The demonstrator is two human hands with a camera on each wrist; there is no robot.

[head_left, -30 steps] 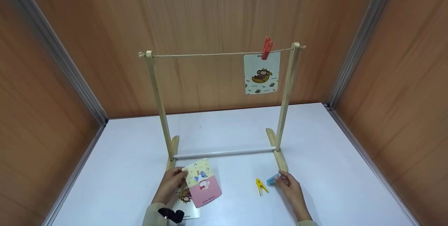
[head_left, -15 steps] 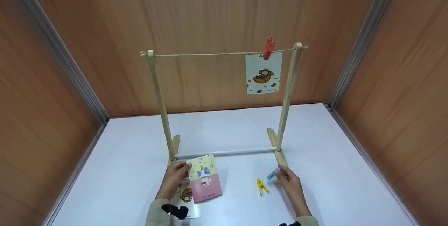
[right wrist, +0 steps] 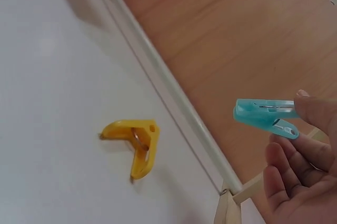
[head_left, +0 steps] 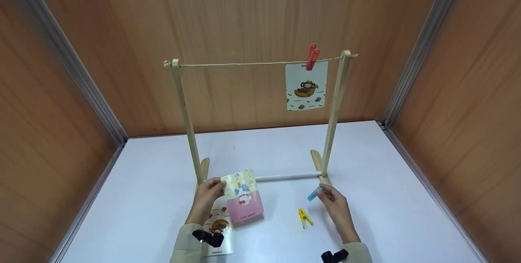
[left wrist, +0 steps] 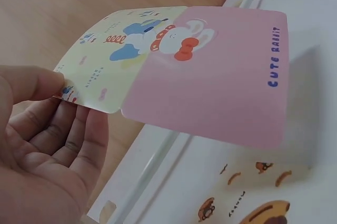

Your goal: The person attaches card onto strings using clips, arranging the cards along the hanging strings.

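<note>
My left hand (head_left: 207, 198) pinches a yellow-and-pink card (head_left: 245, 206) by its upper left corner, thumb on top. In the left wrist view the card (left wrist: 210, 82) bears a rabbit and the words "CUTE RABBIT". Between thumb and fingertips, my right hand (head_left: 336, 210) holds a blue clothespin (right wrist: 263, 112) by its handle end. A yellow clothespin (head_left: 304, 217) lies on the table between the hands. Below the left hand a monkey card (head_left: 222, 242) lies flat, partly covered by the held card and the wrist.
A wooden rack (head_left: 188, 124) carries a string (head_left: 240, 64) across its two posts. Near the right post a red clothespin (head_left: 312, 57) holds another monkey card (head_left: 306, 88) on the string. A white rod (head_left: 289, 176) joins the rack's feet. Wood-grain panels (head_left: 252, 18) enclose the table.
Both hands have moved up and forward, away from the person. The yellow-and-pink card has lifted off the monkey card and shifted slightly right. The blue clothespin has moved with the right hand.
</note>
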